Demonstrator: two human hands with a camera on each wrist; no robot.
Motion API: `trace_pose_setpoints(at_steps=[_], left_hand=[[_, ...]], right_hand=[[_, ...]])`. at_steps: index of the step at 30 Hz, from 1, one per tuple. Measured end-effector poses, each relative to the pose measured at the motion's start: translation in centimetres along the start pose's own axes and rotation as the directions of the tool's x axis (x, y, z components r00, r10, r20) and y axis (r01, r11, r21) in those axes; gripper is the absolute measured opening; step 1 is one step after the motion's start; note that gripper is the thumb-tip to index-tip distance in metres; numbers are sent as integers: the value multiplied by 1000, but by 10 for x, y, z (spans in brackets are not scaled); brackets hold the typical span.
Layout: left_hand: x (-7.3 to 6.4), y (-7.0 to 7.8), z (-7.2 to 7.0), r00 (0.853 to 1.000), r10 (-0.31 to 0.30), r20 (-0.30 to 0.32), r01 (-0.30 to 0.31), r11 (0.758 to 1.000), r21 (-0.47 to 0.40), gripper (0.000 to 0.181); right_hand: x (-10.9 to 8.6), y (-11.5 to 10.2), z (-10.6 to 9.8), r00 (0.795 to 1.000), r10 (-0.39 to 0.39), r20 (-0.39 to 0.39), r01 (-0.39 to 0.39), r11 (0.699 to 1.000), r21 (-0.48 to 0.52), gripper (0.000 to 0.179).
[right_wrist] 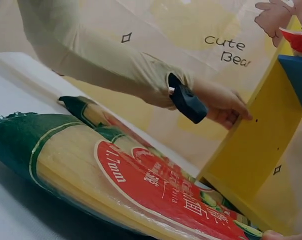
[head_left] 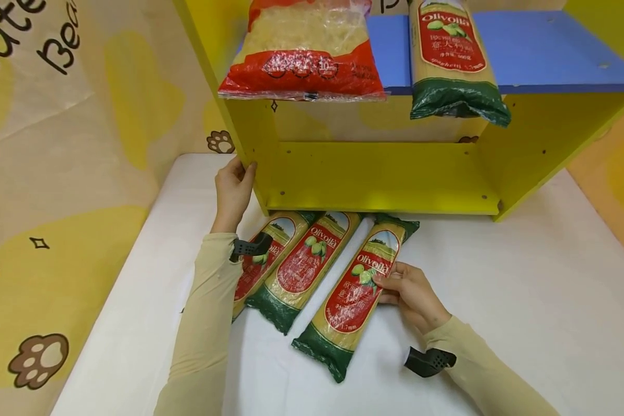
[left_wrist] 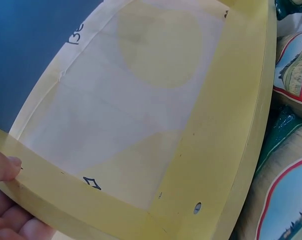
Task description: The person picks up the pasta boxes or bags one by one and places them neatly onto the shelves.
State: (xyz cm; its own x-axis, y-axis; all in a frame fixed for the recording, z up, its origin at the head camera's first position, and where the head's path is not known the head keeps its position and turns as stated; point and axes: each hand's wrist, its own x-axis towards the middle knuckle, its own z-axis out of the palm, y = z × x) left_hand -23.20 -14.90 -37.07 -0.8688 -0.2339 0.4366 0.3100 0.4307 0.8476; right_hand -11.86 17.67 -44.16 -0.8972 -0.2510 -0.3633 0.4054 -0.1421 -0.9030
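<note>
My left hand [head_left: 234,188] grips the front edge of the yellow shelf unit's left side panel [left_wrist: 98,212], thumb on the inner face and fingers outside. A spaghetti pack [head_left: 338,320] with green ends and a red label lies slanted on the white table. My right hand [head_left: 413,294] holds it by its right edge, thumb on top and fingers partly hidden beneath. In the right wrist view this pack [right_wrist: 73,160] fills the foreground. Two similar packs, a middle one [head_left: 314,254] and a left one [head_left: 244,283], lie beside it, the left one partly hidden by my forearm.
On the blue upper shelf [head_left: 551,52] sit a red-and-clear pasta bag [head_left: 304,52] and another spaghetti pack [head_left: 455,58], both overhanging its front edge. The yellow bottom board [head_left: 379,176] stands just behind the table packs. White table [head_left: 541,289] extends to the right.
</note>
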Motion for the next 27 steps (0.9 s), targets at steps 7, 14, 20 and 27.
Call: trace_pose_setpoints(at_steps=[7, 14, 20, 27], left_hand=[[2, -2, 4, 1000, 23, 8, -23, 1000, 12, 26], [2, -8, 4, 1000, 6, 8, -6, 1000, 26, 25], [4, -10, 6, 1000, 12, 10, -12, 1000, 13, 25], [6, -13, 4, 1000, 12, 8, -12, 1000, 1, 26]], right_hand=[[-18, -5, -8, 999, -53, 12, 54, 996, -74, 44], [-38, -29, -25, 989, -145, 37, 149, 975, -168, 45], [-49, -48, -47, 973, -214, 83, 224, 966, -131, 28], [-57, -69, -70, 950, -290, 114, 298, 953, -59, 20]])
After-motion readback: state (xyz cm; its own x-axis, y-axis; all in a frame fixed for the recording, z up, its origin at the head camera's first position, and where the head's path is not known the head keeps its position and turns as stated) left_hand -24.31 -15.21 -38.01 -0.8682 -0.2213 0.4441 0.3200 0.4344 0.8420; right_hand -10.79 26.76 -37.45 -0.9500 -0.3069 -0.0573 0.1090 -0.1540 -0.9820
